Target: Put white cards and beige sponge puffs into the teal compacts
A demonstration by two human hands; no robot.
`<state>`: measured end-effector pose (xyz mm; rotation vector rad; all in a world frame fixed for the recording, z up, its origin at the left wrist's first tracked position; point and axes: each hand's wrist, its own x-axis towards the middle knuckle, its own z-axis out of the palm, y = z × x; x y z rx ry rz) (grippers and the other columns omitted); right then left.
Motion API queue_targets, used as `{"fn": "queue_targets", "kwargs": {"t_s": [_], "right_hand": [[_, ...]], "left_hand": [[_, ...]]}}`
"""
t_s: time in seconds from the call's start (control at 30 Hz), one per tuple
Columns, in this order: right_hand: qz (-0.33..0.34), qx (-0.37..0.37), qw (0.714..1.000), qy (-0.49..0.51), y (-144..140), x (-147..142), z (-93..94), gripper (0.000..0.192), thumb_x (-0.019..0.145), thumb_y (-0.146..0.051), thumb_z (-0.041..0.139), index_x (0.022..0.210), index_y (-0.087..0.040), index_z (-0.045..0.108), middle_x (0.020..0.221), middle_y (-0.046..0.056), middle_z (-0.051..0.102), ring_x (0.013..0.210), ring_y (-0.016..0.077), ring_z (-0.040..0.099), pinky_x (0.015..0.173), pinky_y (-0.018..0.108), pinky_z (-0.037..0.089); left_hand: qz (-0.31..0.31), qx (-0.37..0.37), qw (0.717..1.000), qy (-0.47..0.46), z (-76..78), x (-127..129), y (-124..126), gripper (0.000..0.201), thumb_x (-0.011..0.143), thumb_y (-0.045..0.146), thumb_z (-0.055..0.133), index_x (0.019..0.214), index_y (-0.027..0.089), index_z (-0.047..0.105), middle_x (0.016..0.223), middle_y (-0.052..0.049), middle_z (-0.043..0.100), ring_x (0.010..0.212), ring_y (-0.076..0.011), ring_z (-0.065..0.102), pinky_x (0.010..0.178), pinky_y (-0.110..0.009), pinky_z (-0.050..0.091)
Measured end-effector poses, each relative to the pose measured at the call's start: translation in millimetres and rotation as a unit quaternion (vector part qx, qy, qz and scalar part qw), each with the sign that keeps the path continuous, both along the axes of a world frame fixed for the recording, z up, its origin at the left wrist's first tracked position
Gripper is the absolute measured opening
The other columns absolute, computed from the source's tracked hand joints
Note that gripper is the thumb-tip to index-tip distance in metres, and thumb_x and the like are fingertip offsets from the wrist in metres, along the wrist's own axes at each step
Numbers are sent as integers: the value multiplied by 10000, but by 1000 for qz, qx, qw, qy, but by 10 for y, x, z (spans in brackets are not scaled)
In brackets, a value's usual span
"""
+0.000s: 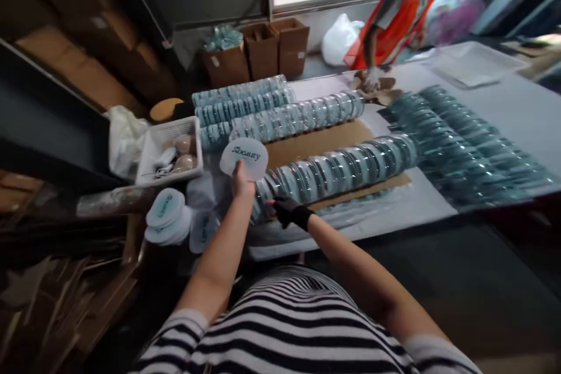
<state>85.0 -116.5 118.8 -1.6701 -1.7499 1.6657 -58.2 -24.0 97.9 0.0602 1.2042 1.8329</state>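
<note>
Pinching a white card [250, 168] in the left hand [242, 183], thumb on the printed face, other fingers hidden behind. Curling the right hand [288, 211] loosely, dark fingerless glove [301, 217] on, at the near end of a long row of clear round containers [339, 172]. Can't tell if gripping there or just touching.

Looks partway through, judging by the layout. Probably done: this row, lined up rightward from the hands; a second row [302, 117] beyond, with cardboard [318, 141] between; shorter rows [245, 99] farther off past the left hand; dense bundles [456, 146] well right of the right hand. Probably left: card raised in the left hand, not set down; plus a stack of similar cards [169, 219] to the left of that hand. Can't count either lot.

About the card: held just above the row's near end, face to the camera. Looks thin, flat, rounded in outline, no obvious bend. Reads "beauty" in dark letters, with a curly mark in front, too blurred to make out.
</note>
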Motion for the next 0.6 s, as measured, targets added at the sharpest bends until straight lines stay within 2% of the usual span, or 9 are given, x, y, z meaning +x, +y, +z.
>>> {"fn": "queue_targets", "kwargs": {"t_s": [0.1, 0.17, 0.27, 0.33, 0.4, 0.43, 0.5, 0.57, 0.6], "right_hand": [[32, 74, 993, -90, 208, 178, 57, 129, 866, -257, 621, 784, -163, 657, 721, 71, 667, 837, 229, 665, 759, 330, 519], [-31, 198, 972, -122, 383, 319, 197, 203, 900, -302, 561, 988, -171, 688, 936, 113, 726, 972, 255, 666, 858, 370, 513], [-139, 416, 890, -124, 527, 386, 380, 456, 948, -376, 449, 1325, -150, 573, 1276, 165, 655, 1169, 274, 610, 980, 438, 495], [-97, 503, 849, -129, 485, 306, 403, 470, 922, -354, 484, 1330, -146, 586, 1408, 173, 566, 1312, 292, 511, 1078, 483, 436], [-17, 553, 823, -133, 374, 182, 350, 433, 911, -320, 507, 1300, -170, 621, 1467, 151, 515, 1400, 294, 419, 1140, 501, 379], [-5, 571, 811, -129, 323, 131, 309, 440, 916, -326, 509, 1318, -177, 610, 1485, 144, 496, 1428, 292, 381, 1156, 506, 361], [-71, 584, 799, -126, 281, 91, 236, 518, 940, -381, 492, 1405, -156, 526, 1513, 168, 451, 1461, 296, 330, 1166, 524, 346], [-162, 561, 800, -138, 321, 124, 203, 576, 954, -434, 458, 1437, -121, 472, 1522, 208, 421, 1458, 312, 336, 1146, 547, 365], [-181, 548, 803, -147, 351, 147, 204, 575, 954, -440, 449, 1431, -119, 476, 1528, 214, 409, 1452, 318, 346, 1136, 556, 374]], "left_hand": [[-6, 15, 1000, 0, -9, 117, 42, 484, 846, 176, 690, 1317, 157, 579, 1299, -133, 661, 1109, -242, 666, 912, -388, 582], [-29, 47, 998, 21, 3, 218, -8, 481, 804, 177, 730, 1270, 158, 612, 1266, -133, 680, 1078, -235, 680, 912, -374, 578], [-71, 78, 992, 62, 7, 293, -204, 505, 731, 236, 799, 1204, 150, 645, 1197, -125, 712, 1039, -238, 696, 926, -387, 567], [-87, 62, 990, 95, 18, 307, -338, 502, 693, 290, 827, 1145, 141, 668, 1151, -120, 727, 1038, -248, 698, 951, -400, 550], [-104, 38, 987, 113, 50, 313, -430, 458, 686, 329, 826, 1077, 135, 688, 1096, -124, 741, 1028, -260, 702, 950, -405, 544], [-113, 31, 986, 116, 72, 314, -456, 441, 682, 340, 826, 1049, 133, 694, 1067, -126, 747, 1012, -264, 707, 934, -406, 549], [-118, 41, 986, 113, 114, 301, -473, 448, 665, 349, 832, 1037, 139, 696, 1038, -123, 754, 977, -264, 715, 895, -400, 563], [-105, 69, 985, 119, 130, 265, -460, 497, 639, 344, 845, 1069, 146, 692, 1055, -117, 754, 976, -259, 715, 883, -390, 568], [-96, 75, 984, 126, 124, 243, -448, 512, 638, 349, 843, 1083, 148, 689, 1064, -114, 753, 984, -258, 714, 885, -389, 568]]}}
